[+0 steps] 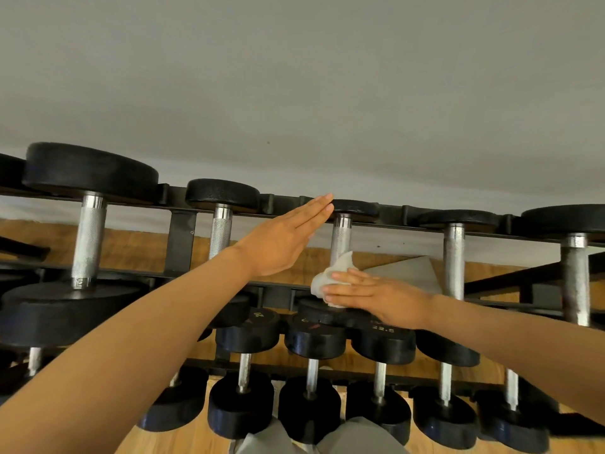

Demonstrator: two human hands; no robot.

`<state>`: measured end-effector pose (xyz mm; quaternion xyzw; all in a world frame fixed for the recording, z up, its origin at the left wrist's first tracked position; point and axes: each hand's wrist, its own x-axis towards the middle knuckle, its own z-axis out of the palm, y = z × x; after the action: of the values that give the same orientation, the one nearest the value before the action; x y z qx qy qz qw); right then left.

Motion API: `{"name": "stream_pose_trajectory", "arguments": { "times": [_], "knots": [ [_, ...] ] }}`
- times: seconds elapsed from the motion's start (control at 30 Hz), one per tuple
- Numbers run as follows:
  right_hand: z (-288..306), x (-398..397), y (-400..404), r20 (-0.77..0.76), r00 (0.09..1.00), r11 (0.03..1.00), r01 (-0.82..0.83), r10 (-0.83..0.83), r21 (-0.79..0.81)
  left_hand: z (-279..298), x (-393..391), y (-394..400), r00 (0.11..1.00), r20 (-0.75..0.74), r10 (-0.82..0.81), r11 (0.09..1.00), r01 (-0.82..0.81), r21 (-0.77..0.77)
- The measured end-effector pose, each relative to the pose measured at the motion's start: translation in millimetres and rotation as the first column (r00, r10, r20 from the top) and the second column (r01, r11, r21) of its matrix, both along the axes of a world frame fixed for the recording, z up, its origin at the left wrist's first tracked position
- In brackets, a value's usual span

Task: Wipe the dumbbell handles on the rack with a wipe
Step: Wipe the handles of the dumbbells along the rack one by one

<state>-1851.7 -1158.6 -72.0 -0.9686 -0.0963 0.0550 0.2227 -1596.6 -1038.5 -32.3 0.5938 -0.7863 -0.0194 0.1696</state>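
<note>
My right hand [376, 298], fingers straight, presses the wipe [330, 276] against the base of the middle top-row handle [340, 240], seemingly mid-wipe, while my left hand [281, 244] hovers flat and empty beside it; next I would stroke upward along the knurling.

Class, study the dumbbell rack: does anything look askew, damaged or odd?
Nothing stands out. The dumbbells sit in even rows on the rack; the right hand presses the wipe low on one handle.
</note>
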Motion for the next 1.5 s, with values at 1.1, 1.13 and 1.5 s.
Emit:
{"name": "stream_pose_trajectory", "arguments": {
  "times": [1.1, 1.13, 1.5],
  "knots": [
    [14, 12, 32, -0.046, 0.905, 0.868, 0.419, -0.423, 0.265, 25, -7, 6, 0.995, 0.050, 0.081, 0.986, -0.088, 0.143],
    [15, 14, 35, -0.052, 0.893, 0.860, 0.445, -0.447, 0.250, 25, -7, 6, 0.995, 0.066, 0.076, 0.988, -0.084, 0.131],
    [48, 92, 120, -0.268, 0.337, 0.394, 0.898, -0.902, -0.196, 29, 12, -22, 0.944, 0.246, -0.218, 0.975, 0.201, 0.092]
  ]
}}
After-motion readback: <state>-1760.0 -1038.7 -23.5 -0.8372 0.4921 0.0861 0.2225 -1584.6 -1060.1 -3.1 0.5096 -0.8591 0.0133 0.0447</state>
